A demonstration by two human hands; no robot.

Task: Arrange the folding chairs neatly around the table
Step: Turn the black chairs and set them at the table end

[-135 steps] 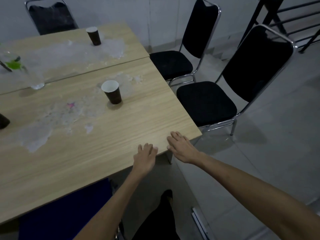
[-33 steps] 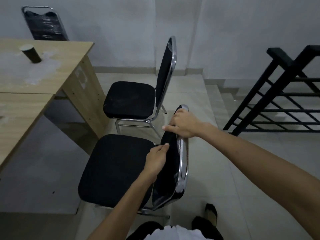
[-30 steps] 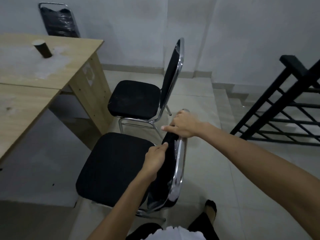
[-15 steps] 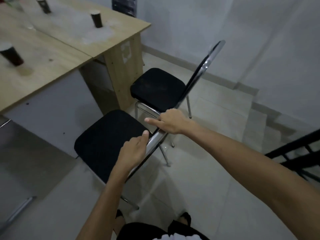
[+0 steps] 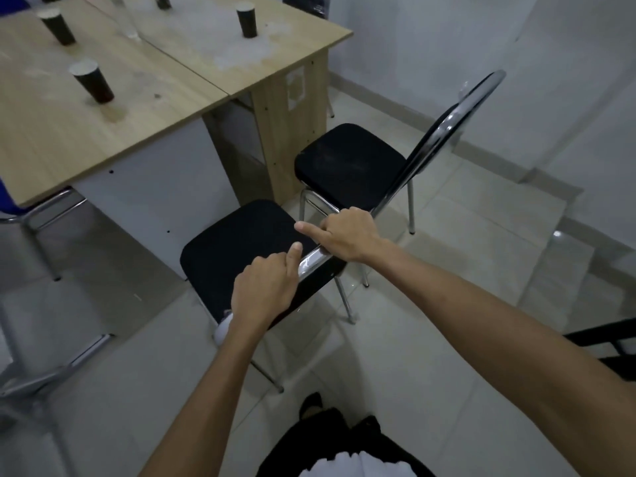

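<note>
At the table's (image 5: 113,132) near corner, both hands grip the chrome top rail of the near chair (image 5: 241,242): the left hand (image 5: 265,290) is curled over the rail with its thumb up, and the right hand (image 5: 347,235) is wrapped round it further along with the forefinger stuck out straight. The chair faces the table, its seat front close to the white panel under the tabletop but not tucked beneath it, and it looks slightly skewed to the edge. Just beside it the far chair (image 5: 351,166) stands by the wooden table leg, its seat also clear of the top and its back leaning away. On my reading the job is partly done: these two chairs are on the right side and facing the right way, yet neither is pushed in, and they do not look square with each other. A blue seat (image 5: 7,204) with a chrome frame shows at the left edge, partly under the table; another dark chair back (image 5: 306,1) shows past the far end, but I cannot tell how it sits. Four dark cups (image 5: 92,81) stand on the tabletop. What seems left is to slide the held chair in and straight, match the far chair to it, then check the other sides.
</note>
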